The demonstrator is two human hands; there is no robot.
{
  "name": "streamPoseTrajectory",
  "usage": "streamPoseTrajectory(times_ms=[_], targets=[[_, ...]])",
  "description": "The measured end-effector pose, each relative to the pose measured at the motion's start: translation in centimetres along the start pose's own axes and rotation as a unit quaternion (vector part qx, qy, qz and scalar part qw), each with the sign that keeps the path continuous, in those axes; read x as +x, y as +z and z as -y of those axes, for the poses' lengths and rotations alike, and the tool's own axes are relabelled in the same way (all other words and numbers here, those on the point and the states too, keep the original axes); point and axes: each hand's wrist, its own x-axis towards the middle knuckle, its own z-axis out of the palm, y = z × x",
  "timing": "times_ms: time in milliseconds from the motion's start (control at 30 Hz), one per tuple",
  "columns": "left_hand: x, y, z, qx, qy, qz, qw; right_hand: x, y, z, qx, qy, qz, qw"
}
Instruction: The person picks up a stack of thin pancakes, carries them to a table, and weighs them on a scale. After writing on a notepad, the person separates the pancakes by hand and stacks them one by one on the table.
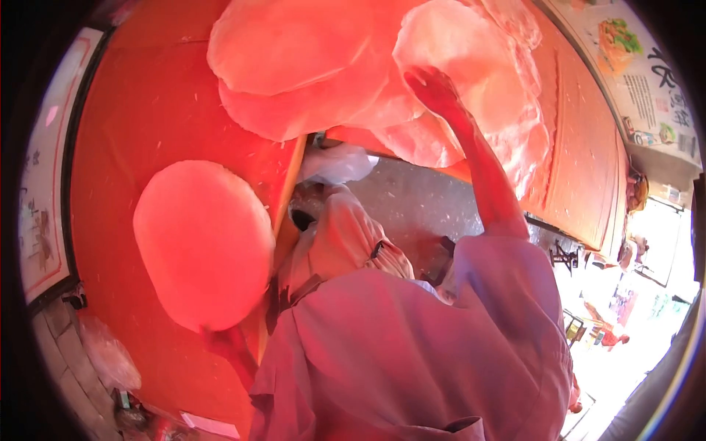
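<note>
A smooth, round, flat sheet (202, 242) is at the left of the red table, with my left hand (224, 344) at its lower edge. The hand holds that edge, its fingers partly hidden by the sheet. Farther off, several large, thin, pale sheets (294, 51) overlap in a pile, some reaching past the table's edge. My right hand (434, 90) lies on a rounded sheet (471, 48) at the pile's right side, fingers stretched out and holding nothing. Red light tints everything here.
The red tabletop (118, 147) wraps round a gap showing grey floor (419, 191). A clear plastic bag (338, 163) lies in the gap beyond my legs; another bag (109, 354) is at the lower left. Printed wall panels (651, 81) stand at both sides, and stools (565, 256) at the right.
</note>
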Motion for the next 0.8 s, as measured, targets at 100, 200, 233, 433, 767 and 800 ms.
streamPoseTrajectory(times_ms=[100, 200, 233, 433, 767, 800], targets=[[-0.7, 6.2, 0.2, -0.004, 0.052, 0.026, 0.998, 1.5, -1.4, 2.6, 0.022, 0.075, 0.147, 0.986], [-0.4, 11.2, 0.8, 0.143, 0.079, -0.019, 0.986, 1.3, -3.6, 11.5, 0.001, -0.015, 0.084, 0.996], [0.1, 10.1, 0.3, 0.179, 0.077, -0.031, 0.98, 0.5, -5.0, 16.1, 0.13, -0.05, 0.102, 0.985], [2.7, 14.1, 0.4, 0.295, 0.121, -0.126, 0.939, -10.7, -2.4, 37.4, 0.459, -0.237, 0.425, 0.743], [2.2, 12.7, -0.1, 0.291, 0.074, -0.104, 0.948, -14.6, 0.1, 41.2, 0.485, -0.241, 0.477, 0.692], [2.1, 12.5, 0.0, 0.289, 0.079, -0.102, 0.949, -15.3, 0.0, 41.5, 0.504, -0.259, 0.438, 0.697]])
